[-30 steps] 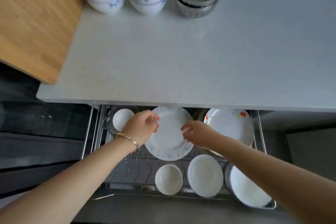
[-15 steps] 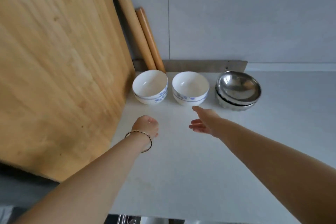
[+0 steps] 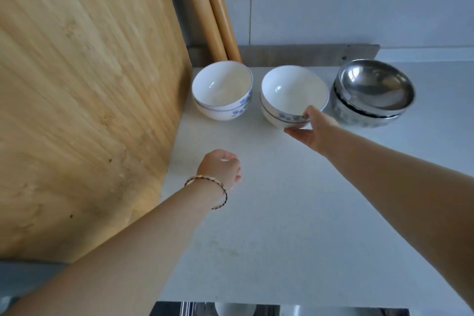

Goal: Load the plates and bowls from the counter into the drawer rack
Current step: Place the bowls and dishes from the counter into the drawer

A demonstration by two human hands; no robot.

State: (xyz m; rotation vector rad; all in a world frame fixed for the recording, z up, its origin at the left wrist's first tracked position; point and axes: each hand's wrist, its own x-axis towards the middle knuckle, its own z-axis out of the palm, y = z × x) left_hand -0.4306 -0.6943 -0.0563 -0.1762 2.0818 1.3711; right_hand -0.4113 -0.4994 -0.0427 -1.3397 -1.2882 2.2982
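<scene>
Three short stacks of bowls stand in a row at the back of the white counter (image 3: pixel 295 213). On the left is a white stack with blue flowers (image 3: pixel 222 90). The middle blue-flowered stack (image 3: pixel 292 92) is gripped by my right hand (image 3: pixel 311 128), thumb on the near rim and fingers under the side. A steel stack (image 3: pixel 372 92) is on the right. My left hand (image 3: pixel 220 168), with a bracelet on the wrist, hovers loosely curled over the counter and holds nothing. Only a sliver of the drawer rack (image 3: pixel 230 309) shows at the bottom edge.
A large wooden cutting board (image 3: pixel 84 90) leans upright along the left, close to the left bowl stack. Two wooden rolling pins (image 3: pixel 213 7) lean against the tiled wall behind it. Bare counter stretches between my arms and to the right.
A second ago both hands were setting a plate in the drawer rack. The view then lifted to the counter; my right hand reached forward and took hold of the middle bowl stack.
</scene>
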